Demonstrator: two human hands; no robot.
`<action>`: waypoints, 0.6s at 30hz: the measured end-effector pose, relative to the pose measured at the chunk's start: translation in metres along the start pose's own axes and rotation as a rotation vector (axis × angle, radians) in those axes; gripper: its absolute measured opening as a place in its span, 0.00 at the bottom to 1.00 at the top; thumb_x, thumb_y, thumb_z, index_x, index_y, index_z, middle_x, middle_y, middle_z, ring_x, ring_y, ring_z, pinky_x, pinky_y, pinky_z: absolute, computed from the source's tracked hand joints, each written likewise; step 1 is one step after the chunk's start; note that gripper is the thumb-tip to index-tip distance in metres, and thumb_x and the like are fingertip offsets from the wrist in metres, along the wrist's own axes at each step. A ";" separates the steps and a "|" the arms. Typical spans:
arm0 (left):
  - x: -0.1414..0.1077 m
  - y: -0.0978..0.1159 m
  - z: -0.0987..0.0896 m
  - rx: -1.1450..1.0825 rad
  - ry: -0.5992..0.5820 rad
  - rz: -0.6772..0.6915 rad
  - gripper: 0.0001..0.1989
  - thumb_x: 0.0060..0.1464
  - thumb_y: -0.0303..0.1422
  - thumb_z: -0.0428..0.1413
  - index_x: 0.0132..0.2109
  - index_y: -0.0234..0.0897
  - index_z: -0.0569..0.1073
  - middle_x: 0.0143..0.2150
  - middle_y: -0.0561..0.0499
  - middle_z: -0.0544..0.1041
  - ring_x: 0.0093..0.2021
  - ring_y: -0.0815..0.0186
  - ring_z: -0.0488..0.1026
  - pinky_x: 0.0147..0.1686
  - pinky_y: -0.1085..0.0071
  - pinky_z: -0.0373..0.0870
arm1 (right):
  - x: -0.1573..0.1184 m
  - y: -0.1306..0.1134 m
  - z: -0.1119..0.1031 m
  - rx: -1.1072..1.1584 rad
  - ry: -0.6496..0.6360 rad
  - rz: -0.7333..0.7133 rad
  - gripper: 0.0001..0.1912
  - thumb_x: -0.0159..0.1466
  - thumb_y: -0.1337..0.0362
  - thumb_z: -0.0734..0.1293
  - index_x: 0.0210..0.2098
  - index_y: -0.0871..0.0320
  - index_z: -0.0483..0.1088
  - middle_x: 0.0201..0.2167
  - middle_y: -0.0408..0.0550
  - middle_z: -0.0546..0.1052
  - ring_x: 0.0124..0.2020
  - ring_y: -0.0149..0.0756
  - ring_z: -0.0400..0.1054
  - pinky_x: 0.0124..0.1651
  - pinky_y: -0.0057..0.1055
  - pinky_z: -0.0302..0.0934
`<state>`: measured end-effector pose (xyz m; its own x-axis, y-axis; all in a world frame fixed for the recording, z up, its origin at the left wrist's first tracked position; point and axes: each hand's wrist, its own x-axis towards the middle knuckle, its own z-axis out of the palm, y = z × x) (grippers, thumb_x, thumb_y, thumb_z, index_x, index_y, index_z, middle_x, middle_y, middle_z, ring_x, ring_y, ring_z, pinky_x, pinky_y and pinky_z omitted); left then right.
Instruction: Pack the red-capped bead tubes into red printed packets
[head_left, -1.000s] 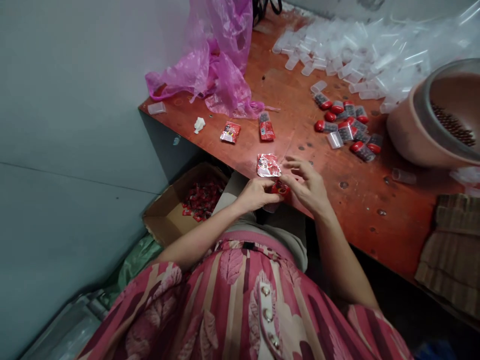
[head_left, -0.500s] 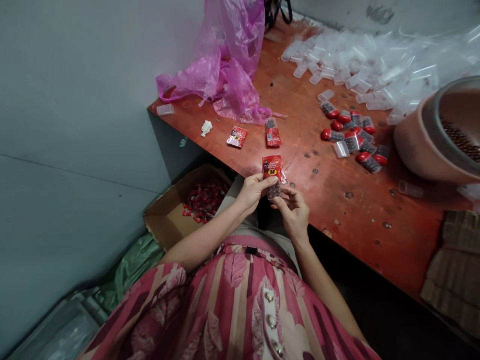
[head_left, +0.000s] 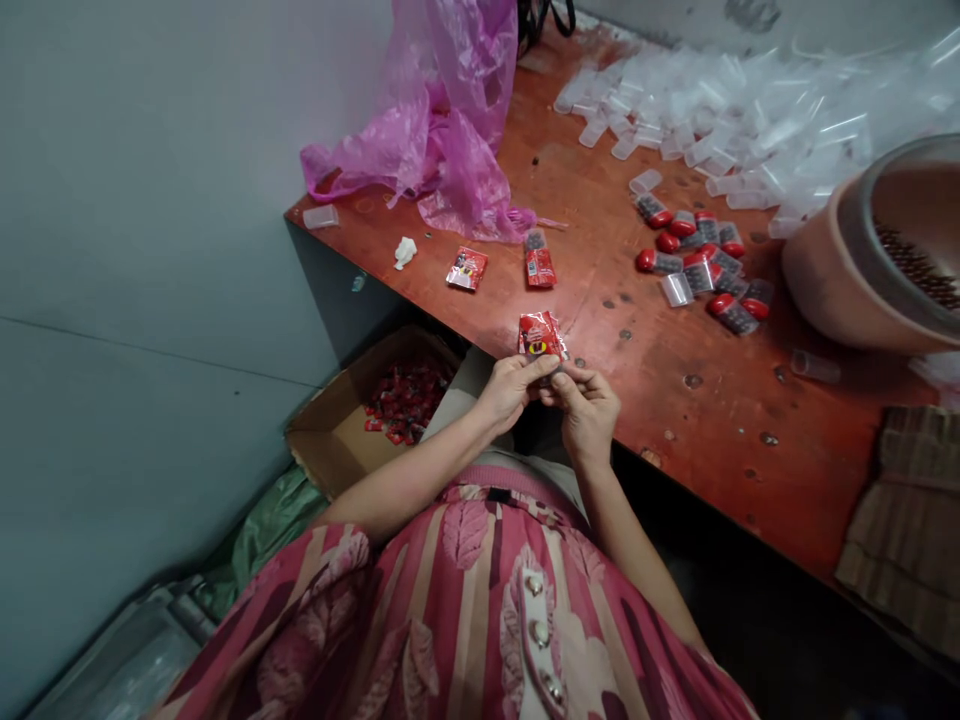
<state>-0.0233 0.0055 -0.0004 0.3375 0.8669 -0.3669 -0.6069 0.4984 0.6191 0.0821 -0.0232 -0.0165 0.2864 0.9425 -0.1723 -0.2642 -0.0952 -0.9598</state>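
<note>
Just over the front edge of the red table [head_left: 660,410], a red packet [head_left: 535,333] sticks up from between both hands. My left hand [head_left: 511,388] is closed on it, thumb across the front. Beside it, my right hand [head_left: 589,405] pinches the lower end, where dark beads in a clear tube are mostly hidden by fingers. Part of another red packet shows just behind. Farther back lie a flat red packet [head_left: 466,269] and a red packet with a clear tube in its top [head_left: 540,265].
Red-capped tubes of dark beads [head_left: 701,276] lie right of centre, before a heap of clear tubes [head_left: 750,115]. A large bowl [head_left: 825,270] stands at right. Pink plastic [head_left: 465,160] covers the back left. A carton [head_left: 322,445] holds red packets below.
The held packet has tipped, so its beaded lower end is now mostly covered by my fingers. My hands have closed nearer together. The view has shifted slightly.
</note>
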 end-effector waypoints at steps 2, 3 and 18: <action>-0.003 0.001 -0.003 0.006 -0.047 -0.024 0.15 0.40 0.37 0.65 0.28 0.26 0.74 0.22 0.52 0.71 0.21 0.74 0.66 0.23 0.75 0.63 | 0.006 0.000 -0.002 0.009 -0.064 0.019 0.13 0.50 0.60 0.73 0.29 0.58 0.67 0.19 0.36 0.73 0.17 0.26 0.69 0.22 0.24 0.67; -0.005 0.002 -0.005 0.009 -0.070 -0.041 0.15 0.41 0.37 0.65 0.28 0.26 0.74 0.22 0.52 0.71 0.22 0.73 0.67 0.25 0.74 0.64 | 0.009 0.000 -0.002 0.011 -0.112 0.030 0.14 0.50 0.61 0.73 0.27 0.58 0.65 0.17 0.35 0.72 0.15 0.25 0.67 0.19 0.22 0.65; -0.058 0.018 -0.114 0.239 0.808 0.171 0.22 0.44 0.40 0.63 0.47 0.39 0.71 0.56 0.43 0.69 0.56 0.60 0.66 0.54 0.62 0.63 | 0.017 -0.018 -0.008 -0.280 -0.204 -0.002 0.13 0.56 0.54 0.68 0.30 0.57 0.65 0.18 0.37 0.71 0.15 0.23 0.65 0.17 0.20 0.59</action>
<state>-0.1354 -0.0371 -0.0471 -0.4162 0.6998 -0.5806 -0.4040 0.4297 0.8076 0.0988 -0.0085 -0.0039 0.0891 0.9848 -0.1493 0.0075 -0.1505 -0.9886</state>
